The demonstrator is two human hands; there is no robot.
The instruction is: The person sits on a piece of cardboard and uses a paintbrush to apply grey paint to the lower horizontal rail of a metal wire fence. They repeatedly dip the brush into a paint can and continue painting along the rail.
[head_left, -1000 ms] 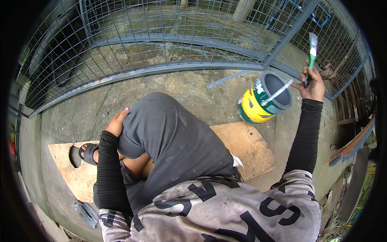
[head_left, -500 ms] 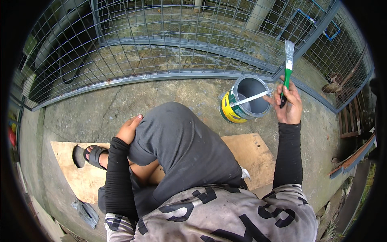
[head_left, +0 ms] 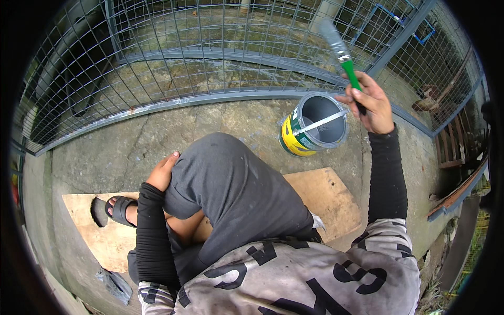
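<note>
My right hand (head_left: pixel 374 105) is closed around the green handle of a paintbrush (head_left: pixel 348 68). The brush tilts up and to the left, and its grey-coated bristles, slightly blurred, are before the wire mesh. Just left of that hand stands a paint can (head_left: pixel 297 137) with a yellow and green label. Grey paint coats its inside, and a pale strip (head_left: pixel 320 123) lies across its mouth. My left hand (head_left: pixel 161 172) rests against my bent knee (head_left: pixel 210 157) in grey trousers, fingers laid along the cloth and holding nothing; some of them are hidden.
A grey metal mesh panel (head_left: pixel 199 96) runs across the far side. I sit over a plywood board (head_left: pixel 325 202), whose left part has a hole. A crumpled grey plastic piece (head_left: pixel 114 286) lies at lower left. Wooden slats (head_left: pixel 452 149) stand at the right.
My right hand has moved up slightly, and the brush has swung from upright to leaning left, its bristles higher over the mesh. My left hand stays on the knee.
</note>
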